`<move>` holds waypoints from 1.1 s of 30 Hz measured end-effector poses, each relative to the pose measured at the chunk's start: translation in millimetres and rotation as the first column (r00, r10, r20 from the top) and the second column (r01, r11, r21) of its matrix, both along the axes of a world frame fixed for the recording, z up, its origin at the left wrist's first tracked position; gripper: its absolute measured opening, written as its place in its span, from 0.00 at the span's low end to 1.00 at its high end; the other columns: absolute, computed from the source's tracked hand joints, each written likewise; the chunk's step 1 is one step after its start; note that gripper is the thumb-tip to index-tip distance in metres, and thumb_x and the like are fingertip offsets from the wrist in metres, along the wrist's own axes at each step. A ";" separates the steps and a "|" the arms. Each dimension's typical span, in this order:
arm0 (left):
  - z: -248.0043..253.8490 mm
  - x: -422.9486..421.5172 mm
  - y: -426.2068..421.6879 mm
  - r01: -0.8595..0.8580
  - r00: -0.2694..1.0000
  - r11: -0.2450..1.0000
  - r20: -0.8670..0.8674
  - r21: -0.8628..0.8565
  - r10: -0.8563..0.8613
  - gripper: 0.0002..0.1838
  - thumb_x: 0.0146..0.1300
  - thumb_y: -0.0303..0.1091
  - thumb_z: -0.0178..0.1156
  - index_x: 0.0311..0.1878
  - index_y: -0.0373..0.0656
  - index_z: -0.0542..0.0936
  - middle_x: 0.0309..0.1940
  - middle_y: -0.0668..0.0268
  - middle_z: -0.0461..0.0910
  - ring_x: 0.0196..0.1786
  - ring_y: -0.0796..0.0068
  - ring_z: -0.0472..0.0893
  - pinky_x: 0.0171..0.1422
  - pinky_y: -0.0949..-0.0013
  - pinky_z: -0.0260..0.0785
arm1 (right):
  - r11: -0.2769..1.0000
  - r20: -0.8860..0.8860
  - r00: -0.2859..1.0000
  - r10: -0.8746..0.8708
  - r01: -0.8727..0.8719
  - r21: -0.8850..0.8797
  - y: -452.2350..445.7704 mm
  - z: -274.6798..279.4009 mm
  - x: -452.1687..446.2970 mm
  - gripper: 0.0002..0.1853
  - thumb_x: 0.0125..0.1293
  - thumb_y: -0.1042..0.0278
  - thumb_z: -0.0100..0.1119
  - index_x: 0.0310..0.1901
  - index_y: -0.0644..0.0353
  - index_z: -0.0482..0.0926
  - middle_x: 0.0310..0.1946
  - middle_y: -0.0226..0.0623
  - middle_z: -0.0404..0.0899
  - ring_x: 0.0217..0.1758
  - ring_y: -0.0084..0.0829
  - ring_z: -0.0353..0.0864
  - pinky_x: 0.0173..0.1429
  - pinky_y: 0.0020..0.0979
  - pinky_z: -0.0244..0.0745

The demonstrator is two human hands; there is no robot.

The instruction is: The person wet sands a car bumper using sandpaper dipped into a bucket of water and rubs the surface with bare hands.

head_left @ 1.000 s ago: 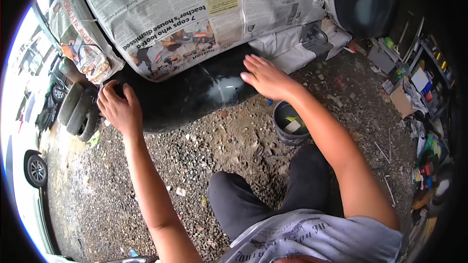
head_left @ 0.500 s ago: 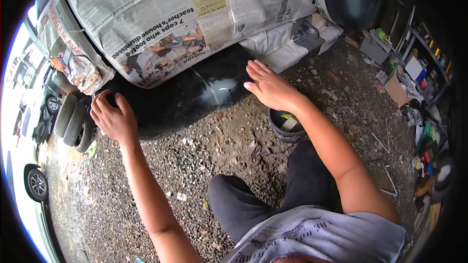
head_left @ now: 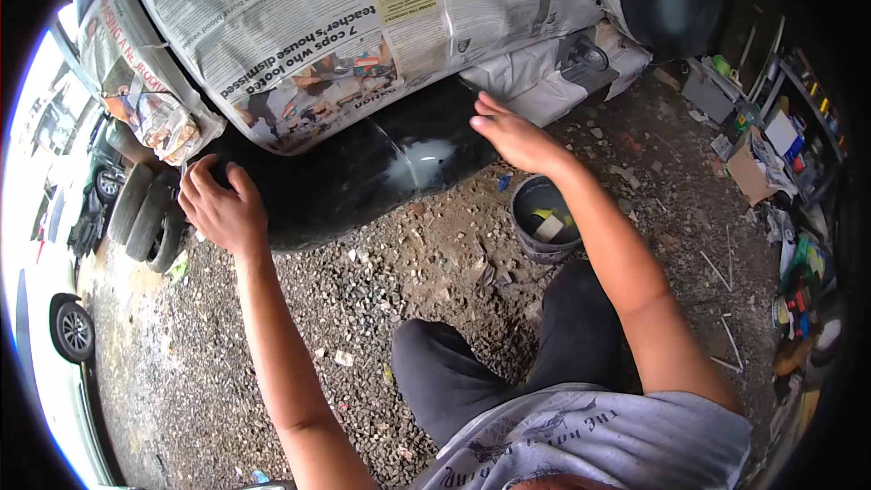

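A black car bumper (head_left: 345, 172) with a pale grey patch (head_left: 422, 163) and a thin light line lies across the upper middle, below a panel covered in newspaper (head_left: 308, 27). My left hand (head_left: 224, 204) rests at the bumper's left end, fingers apart and slightly bent, with nothing seen in it. At the bumper's right end is my right hand (head_left: 515, 134), seen from its side with the fingers stretched out. It holds nothing that I can see. Its fingertips are near the white wrapping (head_left: 535, 91).
Between my right forearm and knee a dark bucket (head_left: 544, 249) holds a pale block and something yellow. Old tyres (head_left: 145, 222) stand at left, with a parked car (head_left: 68, 345) beyond. A cluttered shelf (head_left: 807, 109) is at right, above gravelly ground (head_left: 336, 308).
My right hand has moved right along the bumper, away from the grey patch, and turned more onto its side. My left hand stays at the left end. The view has shifted slightly.
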State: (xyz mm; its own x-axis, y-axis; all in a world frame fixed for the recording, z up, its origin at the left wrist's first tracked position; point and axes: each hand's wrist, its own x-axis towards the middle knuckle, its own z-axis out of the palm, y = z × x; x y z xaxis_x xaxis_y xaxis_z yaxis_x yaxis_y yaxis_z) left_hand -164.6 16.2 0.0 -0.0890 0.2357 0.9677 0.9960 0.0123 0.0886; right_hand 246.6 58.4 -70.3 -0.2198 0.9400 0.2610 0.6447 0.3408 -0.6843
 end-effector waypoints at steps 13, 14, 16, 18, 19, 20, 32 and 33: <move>0.5 -1.9 -2.8 0.018 1.000 1.000 -0.021 -0.010 -0.018 0.14 0.67 0.39 0.60 0.51 0.44 0.80 0.49 0.56 0.81 0.56 0.50 0.78 0.66 0.51 0.67 | 0.903 0.533 0.821 0.205 -0.369 0.220 -41.1 2.4 -130.7 0.37 0.83 0.45 0.38 0.74 0.74 0.65 0.81 0.59 0.56 0.86 0.50 0.51 0.88 0.46 0.44; 1.0 -0.3 -3.4 0.004 1.000 1.000 -0.007 -0.014 -0.004 0.14 0.67 0.39 0.60 0.51 0.44 0.81 0.49 0.56 0.81 0.55 0.50 0.78 0.65 0.51 0.67 | 0.914 0.523 0.825 0.213 -0.357 0.191 -34.4 6.0 -138.3 0.36 0.83 0.45 0.38 0.73 0.74 0.66 0.80 0.59 0.57 0.86 0.51 0.52 0.88 0.46 0.46; 1.8 0.0 -3.3 0.011 1.000 1.000 -0.007 -0.014 -0.011 0.14 0.66 0.38 0.60 0.51 0.44 0.81 0.49 0.56 0.81 0.55 0.50 0.78 0.65 0.51 0.67 | 0.935 0.505 0.832 0.227 -0.331 0.125 -6.1 21.2 -159.8 0.35 0.83 0.46 0.40 0.72 0.75 0.67 0.79 0.60 0.60 0.85 0.52 0.54 0.87 0.48 0.48; 2.3 0.0 -4.4 0.013 1.000 1.000 -0.026 -0.008 -0.013 0.14 0.66 0.38 0.60 0.50 0.44 0.81 0.48 0.57 0.81 0.55 0.50 0.78 0.64 0.52 0.67 | 0.927 0.551 0.809 0.207 -0.343 0.155 11.9 18.9 -179.0 0.34 0.83 0.47 0.40 0.70 0.75 0.69 0.76 0.60 0.64 0.83 0.55 0.57 0.86 0.49 0.51; 2.7 -0.4 -4.1 0.010 1.000 1.000 -0.024 -0.003 -0.010 0.14 0.66 0.38 0.60 0.51 0.44 0.81 0.48 0.56 0.81 0.55 0.49 0.78 0.64 0.51 0.67 | 0.922 0.563 0.807 0.178 -0.337 0.191 17.5 11.9 -186.3 0.34 0.83 0.47 0.41 0.70 0.75 0.69 0.76 0.61 0.65 0.83 0.56 0.58 0.86 0.50 0.51; 2.3 -0.3 -4.5 0.016 1.000 1.000 -0.012 -0.002 -0.016 0.14 0.66 0.39 0.60 0.51 0.44 0.81 0.48 0.56 0.81 0.55 0.49 0.78 0.64 0.51 0.67 | 0.905 0.560 0.817 0.135 -0.332 0.266 10.6 11.3 -183.8 0.34 0.83 0.47 0.41 0.70 0.75 0.69 0.75 0.61 0.65 0.82 0.57 0.58 0.85 0.50 0.52; -42.3 -13.7 -3.2 0.177 0.970 0.938 0.109 0.296 -0.218 0.20 0.79 0.40 0.50 0.62 0.37 0.78 0.62 0.52 0.78 0.67 0.50 0.72 0.73 0.50 0.58 | 0.900 0.545 0.826 0.145 -0.339 0.275 30.4 16.0 -174.8 0.32 0.83 0.46 0.38 0.68 0.69 0.74 0.70 0.54 0.72 0.77 0.51 0.67 0.82 0.49 0.58; -47.9 -13.7 -2.7 0.194 0.969 0.929 0.090 0.314 -0.232 0.21 0.80 0.42 0.49 0.64 0.36 0.77 0.64 0.52 0.77 0.69 0.51 0.71 0.74 0.50 0.58 | 0.887 0.532 0.839 0.117 -0.330 0.325 32.3 11.0 -177.8 0.32 0.83 0.46 0.38 0.67 0.68 0.75 0.70 0.54 0.73 0.76 0.51 0.68 0.81 0.49 0.59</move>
